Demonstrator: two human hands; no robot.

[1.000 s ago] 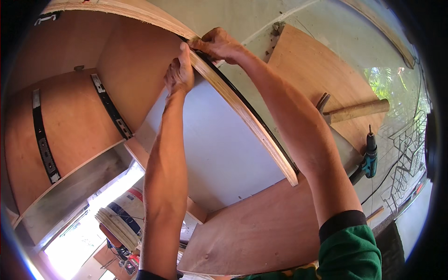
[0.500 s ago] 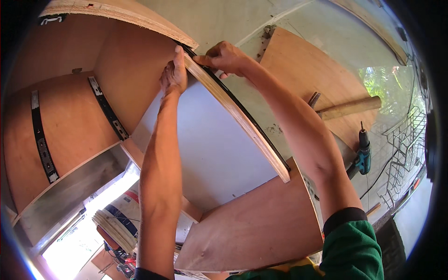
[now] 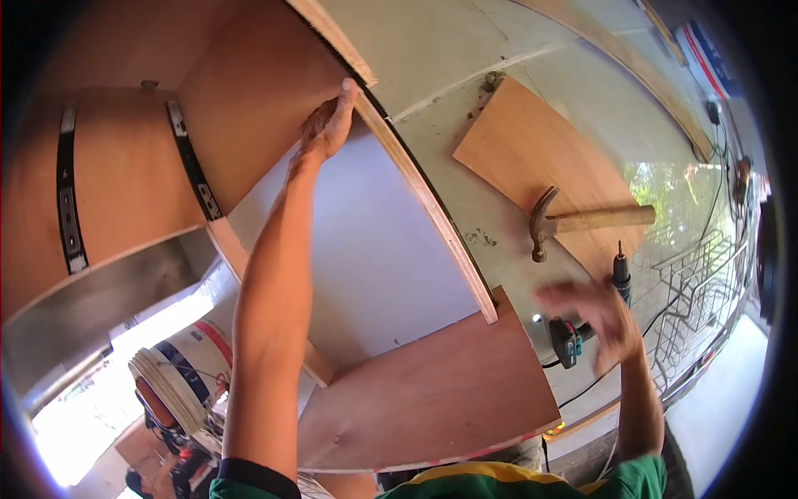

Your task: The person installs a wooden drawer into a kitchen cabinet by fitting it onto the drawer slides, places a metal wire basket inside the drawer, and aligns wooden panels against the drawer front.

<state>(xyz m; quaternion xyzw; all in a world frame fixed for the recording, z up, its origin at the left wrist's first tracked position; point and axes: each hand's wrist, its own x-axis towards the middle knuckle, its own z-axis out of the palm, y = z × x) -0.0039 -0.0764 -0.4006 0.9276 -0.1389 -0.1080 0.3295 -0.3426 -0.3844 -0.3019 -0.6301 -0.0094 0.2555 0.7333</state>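
Arms apart, left hand [image 3: 330, 123] touching strip [image 3: 430, 200], hold unclear, right hand [image 3: 611, 320] open, empty

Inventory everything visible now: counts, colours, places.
Cabinet: one, brown, left.
Drawer slides: two, black, inside cabinet.
Pale panel: one, bluish, centre.
Wooden strip: one, tan, panel's edge.
Rail: one, black, along strip.
Lower sheet: one, reddish brown, lower centre.
Board: one, light brown, right.
Hammer: one, tan handle, across board.
Drill: one, teal and black, right, partly hidden.
Wire rack: one, grey, right.
Buckets: two, mostly white, lower left, upper right.
Planks: two, tan, upper right.
Floor: one, grey, right.
Shirt: one, green, bottom.
Left hand: one, at strip's top.
Right hand: one, blurred, near drill.
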